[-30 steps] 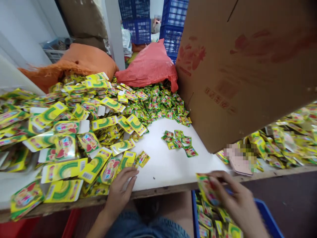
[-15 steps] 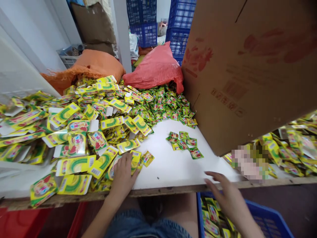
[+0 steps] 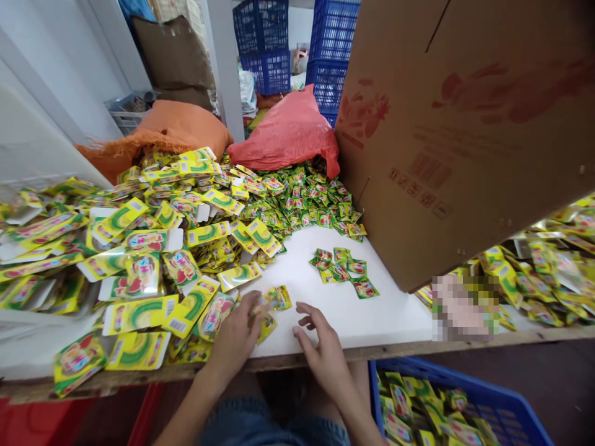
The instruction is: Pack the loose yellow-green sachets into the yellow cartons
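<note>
My left hand (image 3: 239,328) is closed around a small yellow-and-green carton (image 3: 266,328), partly hidden by the fingers and blurred. Just beyond it lies a small yellow sachet (image 3: 281,297) on the white tabletop (image 3: 307,331). My right hand (image 3: 320,344) hovers to the right of the carton, fingers curved and apart, holding nothing. To the left spreads a heap of flat yellow cartons (image 3: 139,313), some with open white flaps. Several green sachets (image 3: 341,271) form a loose group ahead of my right hand.
A large brown cardboard box (image 3: 418,155) stands tilted at right, with a pixelated patch by its lower edge. Orange (image 3: 186,124) and red (image 3: 288,133) sacks lie behind heaped green sachets (image 3: 302,201). Below the table edge, a blue basket (image 3: 493,396) holds filled cartons.
My right hand has moved left from above the blue basket toward my left hand. My left hand has shifted slightly right, drawing a carton away from the heap.
</note>
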Demonstrator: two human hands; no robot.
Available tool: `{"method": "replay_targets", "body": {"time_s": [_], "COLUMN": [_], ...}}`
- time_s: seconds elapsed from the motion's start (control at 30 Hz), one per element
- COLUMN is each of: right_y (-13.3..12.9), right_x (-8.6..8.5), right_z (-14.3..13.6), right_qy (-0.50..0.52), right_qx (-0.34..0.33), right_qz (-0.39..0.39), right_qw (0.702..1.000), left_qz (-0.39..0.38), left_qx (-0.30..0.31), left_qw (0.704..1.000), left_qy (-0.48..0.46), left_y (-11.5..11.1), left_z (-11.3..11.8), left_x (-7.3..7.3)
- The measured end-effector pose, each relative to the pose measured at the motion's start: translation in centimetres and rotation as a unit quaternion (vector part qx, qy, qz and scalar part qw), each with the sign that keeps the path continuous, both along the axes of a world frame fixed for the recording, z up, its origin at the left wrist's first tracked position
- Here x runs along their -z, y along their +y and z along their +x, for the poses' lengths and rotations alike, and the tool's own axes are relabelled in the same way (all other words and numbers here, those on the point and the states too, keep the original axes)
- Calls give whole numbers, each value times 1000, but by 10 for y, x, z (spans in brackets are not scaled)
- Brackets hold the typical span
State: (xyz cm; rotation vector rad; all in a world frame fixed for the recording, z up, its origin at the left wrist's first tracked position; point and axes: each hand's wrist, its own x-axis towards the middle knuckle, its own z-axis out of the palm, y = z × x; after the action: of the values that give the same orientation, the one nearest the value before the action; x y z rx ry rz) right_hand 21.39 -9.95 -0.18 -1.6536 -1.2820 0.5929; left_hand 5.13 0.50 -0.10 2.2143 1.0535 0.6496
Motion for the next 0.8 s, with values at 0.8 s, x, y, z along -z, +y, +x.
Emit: {"method": "replay_targets", "body": {"time_s": [0.8], "right_y": [59], "right_x": [36], "right_z": [116], "right_qy": [-265], "right_qx": [181], "right_qz": [-54], "right_qw": [946], "left_qz": [-379], "left_qx": [-71], "left_qw": [795], "left_qy": [-468], "left_y": [-9], "left_z": [6], "left_x": [25]}}
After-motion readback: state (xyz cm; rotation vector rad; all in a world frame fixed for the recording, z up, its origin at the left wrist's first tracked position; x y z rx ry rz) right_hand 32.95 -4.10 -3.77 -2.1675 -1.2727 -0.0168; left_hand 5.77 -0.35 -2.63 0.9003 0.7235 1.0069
